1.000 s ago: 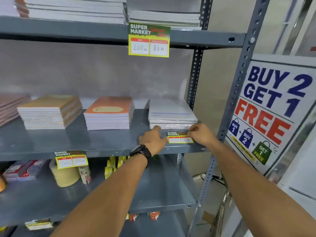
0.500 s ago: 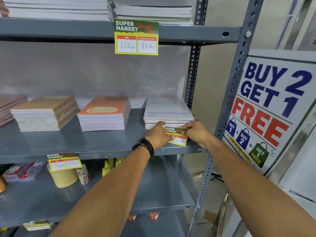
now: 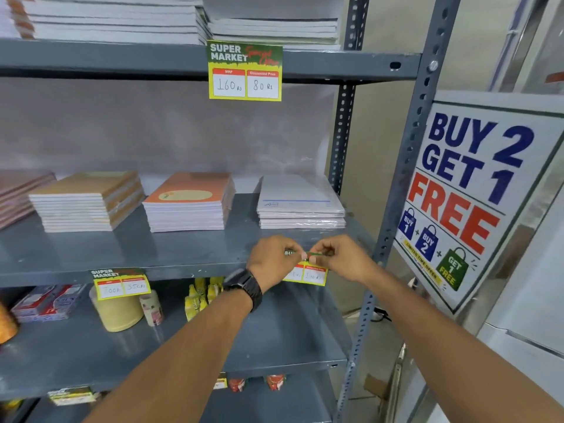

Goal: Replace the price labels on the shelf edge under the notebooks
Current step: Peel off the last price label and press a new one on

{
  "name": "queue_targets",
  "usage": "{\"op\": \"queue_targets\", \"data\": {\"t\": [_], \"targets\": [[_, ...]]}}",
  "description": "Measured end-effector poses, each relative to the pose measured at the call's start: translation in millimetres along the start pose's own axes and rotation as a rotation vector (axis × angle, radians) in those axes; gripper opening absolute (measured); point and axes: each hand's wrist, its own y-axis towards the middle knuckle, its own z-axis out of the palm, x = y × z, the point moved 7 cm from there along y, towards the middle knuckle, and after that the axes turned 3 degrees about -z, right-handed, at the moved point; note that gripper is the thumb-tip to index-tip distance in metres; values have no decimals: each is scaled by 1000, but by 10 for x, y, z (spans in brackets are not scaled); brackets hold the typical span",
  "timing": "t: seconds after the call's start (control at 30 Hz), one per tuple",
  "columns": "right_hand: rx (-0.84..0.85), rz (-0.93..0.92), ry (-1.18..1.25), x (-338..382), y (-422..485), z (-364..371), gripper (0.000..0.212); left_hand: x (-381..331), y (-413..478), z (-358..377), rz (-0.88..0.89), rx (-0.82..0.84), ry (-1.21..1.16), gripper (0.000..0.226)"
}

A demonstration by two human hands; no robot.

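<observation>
A yellow and green price label point(image 3: 311, 273) hangs at the front edge of the grey middle shelf point(image 3: 183, 268), below a white notebook stack point(image 3: 300, 203). My left hand point(image 3: 271, 261) and my right hand point(image 3: 338, 257) both pinch the label's top edge, fingertips nearly touching; the hands hide its upper half. Two other notebook stacks, orange point(image 3: 189, 203) and tan point(image 3: 88, 201), lie further left on the same shelf. A second price label point(image 3: 120, 283) hangs on the shelf edge at the left. A third label point(image 3: 245, 71) hangs from the top shelf.
A grey perforated upright point(image 3: 396, 209) stands just right of my hands. Beyond it leans a "BUY 2 GET 1 FREE" sign point(image 3: 464, 193). The lower shelf holds a tape roll point(image 3: 117, 311), yellow bottles point(image 3: 201, 296) and boxed goods point(image 3: 45, 302).
The label lay flat on the shelf top under my hands; I lifted it, and now both hands hold its top at the shelf's front edge so it hangs down.
</observation>
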Motion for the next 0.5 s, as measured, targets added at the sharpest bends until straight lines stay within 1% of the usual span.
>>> {"op": "queue_targets", "data": {"t": [0.17, 0.27, 0.37, 0.5], "targets": [[-18, -31, -128, -4, -104, 131, 5, 28, -175, 16, 24, -7, 222, 18], [-71, -24, -166, 5, -130, 159, 15, 28, -226, 7, 20, 0, 260, 17], [-106, -18, -206, 0, -177, 181, 11, 11, -247, 35, 26, -3, 333, 17], [-172, -17, -218, 24, -226, 183, 12, -22, -235, 66, 28, -20, 400, 18]]}}
